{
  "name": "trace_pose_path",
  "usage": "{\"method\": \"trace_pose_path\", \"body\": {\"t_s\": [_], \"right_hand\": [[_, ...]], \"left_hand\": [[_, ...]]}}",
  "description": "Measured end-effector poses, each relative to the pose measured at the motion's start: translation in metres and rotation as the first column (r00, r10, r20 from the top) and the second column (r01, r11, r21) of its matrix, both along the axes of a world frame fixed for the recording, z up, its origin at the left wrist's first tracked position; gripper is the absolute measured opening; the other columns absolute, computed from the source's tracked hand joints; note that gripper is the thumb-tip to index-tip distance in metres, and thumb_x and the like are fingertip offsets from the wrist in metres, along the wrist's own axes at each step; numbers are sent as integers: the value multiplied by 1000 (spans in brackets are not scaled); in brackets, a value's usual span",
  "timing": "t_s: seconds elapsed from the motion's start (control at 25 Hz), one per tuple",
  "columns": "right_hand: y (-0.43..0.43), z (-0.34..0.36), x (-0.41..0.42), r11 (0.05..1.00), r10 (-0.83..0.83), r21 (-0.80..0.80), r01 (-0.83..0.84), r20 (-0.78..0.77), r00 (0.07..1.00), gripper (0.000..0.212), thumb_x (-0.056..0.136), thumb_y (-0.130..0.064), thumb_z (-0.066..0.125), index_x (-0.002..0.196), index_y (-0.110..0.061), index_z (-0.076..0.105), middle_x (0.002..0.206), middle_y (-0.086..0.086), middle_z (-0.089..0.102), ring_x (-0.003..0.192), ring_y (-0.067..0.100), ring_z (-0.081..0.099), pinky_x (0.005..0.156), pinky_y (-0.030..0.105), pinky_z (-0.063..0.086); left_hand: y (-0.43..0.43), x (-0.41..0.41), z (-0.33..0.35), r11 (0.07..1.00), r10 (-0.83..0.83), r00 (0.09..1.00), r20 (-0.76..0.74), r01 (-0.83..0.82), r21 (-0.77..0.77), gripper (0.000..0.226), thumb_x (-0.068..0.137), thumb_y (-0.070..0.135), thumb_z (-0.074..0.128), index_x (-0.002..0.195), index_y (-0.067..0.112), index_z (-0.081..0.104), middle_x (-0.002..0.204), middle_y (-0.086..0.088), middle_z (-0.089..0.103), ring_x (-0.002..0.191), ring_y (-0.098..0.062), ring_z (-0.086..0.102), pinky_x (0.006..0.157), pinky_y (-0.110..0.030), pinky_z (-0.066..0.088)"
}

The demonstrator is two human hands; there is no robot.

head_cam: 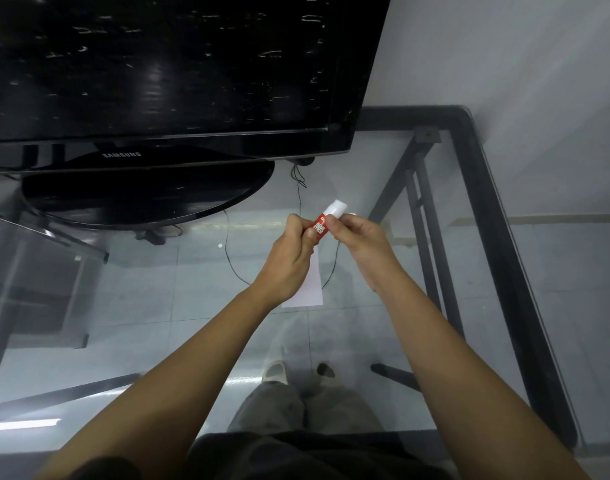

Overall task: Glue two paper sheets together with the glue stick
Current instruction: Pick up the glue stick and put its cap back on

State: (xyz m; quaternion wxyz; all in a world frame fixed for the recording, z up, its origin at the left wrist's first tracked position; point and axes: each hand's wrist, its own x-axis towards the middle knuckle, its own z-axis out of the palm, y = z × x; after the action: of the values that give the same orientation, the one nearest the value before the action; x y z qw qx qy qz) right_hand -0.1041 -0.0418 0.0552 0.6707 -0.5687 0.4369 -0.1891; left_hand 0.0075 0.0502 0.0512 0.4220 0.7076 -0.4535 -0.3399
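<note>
Fingers [305,228] of your left hand [289,258] are closing around the red glue stick [326,221], hiding its lower end; your right hand [360,237] is pinching its far side below the white cap [336,207]. "GLUE STICK" is showing on the label. Beneath your wrists a paper sheet [312,289] is lying on the glass table [158,306], mostly covered. "SAMSUNG" is reading upside down on the monitor [158,81].

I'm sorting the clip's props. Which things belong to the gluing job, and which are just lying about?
Job:
- glue stick, held by left hand and right hand
- paper strip on the glass table; only one is visible

Lying about:
- monitor
- thin cable
</note>
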Motion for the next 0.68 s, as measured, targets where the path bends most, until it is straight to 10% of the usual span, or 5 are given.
{"method": "trace_pose_path", "body": {"t_s": [0.12,0.32,0.52,0.68], "right_hand": [[1,5,2,994,-108,15,107,15,994,14,84,-38,62,83,-27,70,80,-13,68,86,2,60,90,24,40],[5,2,4,989,-146,39,145,25,989,25,83,-47,59,92,-27,69,100,3,68,105,16,60,105,39,37],[5,-4,5,990,-126,68,120,93,988,19,85,-42,59,84,-27,71,97,0,67,108,19,60,110,44,33],[4,-5,6,980,-186,93,177,103,977,18,90,-38,53,84,-28,68,91,-5,66,107,16,57,111,45,30]], "left_hand": [[6,2,0,996,50,998,-47,-54,-75,18,96,28,44,113,23,40,102,0,50,77,-11,50,66,-18,43],[6,4,5,965,216,880,-422,-258,-45,14,93,27,51,102,23,41,81,1,58,64,-11,60,67,-25,52],[1,14,19,931,361,305,-881,-66,358,29,97,36,41,107,10,48,62,-5,53,42,-5,44,44,-13,45],[2,9,18,968,248,726,-642,-153,201,22,96,36,43,101,15,47,68,-1,55,55,-8,45,57,-19,42]]}}
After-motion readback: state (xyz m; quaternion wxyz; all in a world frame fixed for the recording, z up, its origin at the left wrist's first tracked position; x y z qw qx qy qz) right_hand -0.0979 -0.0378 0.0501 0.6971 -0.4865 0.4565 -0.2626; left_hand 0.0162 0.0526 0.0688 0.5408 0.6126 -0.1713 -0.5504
